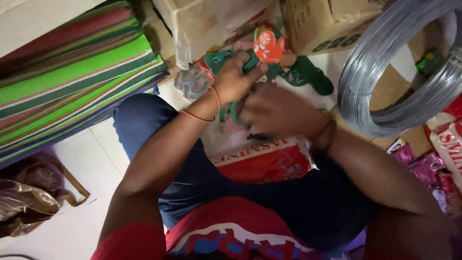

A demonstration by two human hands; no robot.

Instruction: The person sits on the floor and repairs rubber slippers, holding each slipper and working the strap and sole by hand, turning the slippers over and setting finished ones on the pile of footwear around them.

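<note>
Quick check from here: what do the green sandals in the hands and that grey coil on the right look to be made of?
Green sandals: probably rubber or soft plastic, matte, with moulded straps; the left hand and right hand cover part of them. Grey coil: looks like metal wire, many thin strands with a dull silvery sheen, likely steel, though that is uncertain.

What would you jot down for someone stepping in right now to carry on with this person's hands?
Left hand: fingers closed on the green sandals with an orange tag.
Right hand: blurred, at the same bunch; grip cannot be told.
Things: another green sandal lies on the floor beyond; a red and white sack sits on the lap; a wire coil is at the right.
Done and left: the bunch is in hand, not set down.
</note>
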